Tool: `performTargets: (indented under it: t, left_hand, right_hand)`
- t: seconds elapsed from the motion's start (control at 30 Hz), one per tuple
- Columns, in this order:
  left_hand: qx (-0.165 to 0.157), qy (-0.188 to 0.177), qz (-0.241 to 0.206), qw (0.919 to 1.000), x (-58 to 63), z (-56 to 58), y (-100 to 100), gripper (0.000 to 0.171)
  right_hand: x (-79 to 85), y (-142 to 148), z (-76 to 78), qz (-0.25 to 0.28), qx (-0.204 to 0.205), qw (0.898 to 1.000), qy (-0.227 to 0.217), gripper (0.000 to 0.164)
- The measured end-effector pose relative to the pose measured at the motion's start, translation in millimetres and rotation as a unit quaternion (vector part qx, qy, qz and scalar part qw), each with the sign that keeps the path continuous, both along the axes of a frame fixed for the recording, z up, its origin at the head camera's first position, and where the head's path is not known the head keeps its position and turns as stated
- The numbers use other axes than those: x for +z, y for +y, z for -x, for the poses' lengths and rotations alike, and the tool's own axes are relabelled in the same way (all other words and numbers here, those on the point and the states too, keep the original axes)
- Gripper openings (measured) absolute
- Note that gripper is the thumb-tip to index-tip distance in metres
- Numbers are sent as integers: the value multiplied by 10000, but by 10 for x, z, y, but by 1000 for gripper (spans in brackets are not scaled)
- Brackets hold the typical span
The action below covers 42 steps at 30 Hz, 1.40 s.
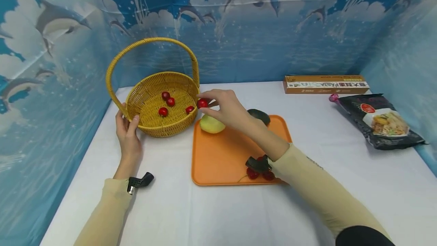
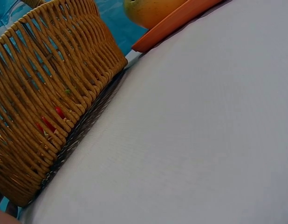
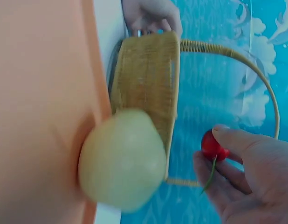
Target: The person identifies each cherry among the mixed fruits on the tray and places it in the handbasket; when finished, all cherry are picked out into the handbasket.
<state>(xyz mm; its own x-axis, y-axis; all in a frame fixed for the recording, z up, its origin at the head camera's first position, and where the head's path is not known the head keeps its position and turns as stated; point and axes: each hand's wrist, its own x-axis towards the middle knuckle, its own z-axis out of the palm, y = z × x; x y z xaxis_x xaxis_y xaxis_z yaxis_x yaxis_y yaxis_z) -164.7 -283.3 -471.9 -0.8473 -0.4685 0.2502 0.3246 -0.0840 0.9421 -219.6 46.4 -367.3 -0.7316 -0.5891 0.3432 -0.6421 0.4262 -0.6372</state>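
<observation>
Between thumb and fingertips my right hand (image 1: 227, 107) pinches a red cherry (image 1: 202, 103) at the right rim of a yellow wicker basket (image 1: 164, 130). In the right wrist view, a green stem hangs from that cherry (image 3: 214, 145). My left hand (image 1: 130, 137) holds the basket's left side, thumb in front at the rim beside the handle. Several red cherries (image 1: 163, 112) lie inside the basket. Below my right hand, a pale yellow-green fruit (image 1: 211, 124) rests on an orange tray (image 1: 218, 158).
A dark green fruit or vegetable (image 1: 258, 116) lies at the tray's back, partly behind my right forearm. More cherries (image 1: 252, 174) sit at its front right, partly covered by the wrist camera. Further right are a brown pasta box (image 1: 324, 85) and a black food bag (image 1: 379, 122).
</observation>
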Motion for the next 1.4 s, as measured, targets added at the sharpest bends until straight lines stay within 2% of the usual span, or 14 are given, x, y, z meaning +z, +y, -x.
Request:
performTargets:
  t: [0.2, 0.53, 0.63, 0.77, 1.13, 1.4]
  left_hand:
    - [-27, -11, 96, 9999, -6, -15, 17, 62]
    - [-18, 98, 34, 9999, -9, 25, 3, 61]
    - [-46, 83, 46, 9999, -9, 21, -8, 62]
    - [-75, 96, 99, 9999, 8, 37, -25, 62]
    - [-69, 118, 72, 9999, 37, 74, -20, 63]
    - [-71, -22, 36, 10000, 6, 22, -8, 62]
  right_hand:
    - [8, -314, 10, 116, -347, 9993, -118, 35]
    - [-84, -470, 29, -409, -260, 9988, -79, 40]
    - [-118, -453, 26, -519, -193, 9985, -4, 42]
    - [-144, -416, 38, -415, -129, 9990, 79, 42]
    - [-107, -232, 29, -285, -141, 9992, 238, 39]
    - [-119, 66, -128, -360, -106, 9990, -242, 39]
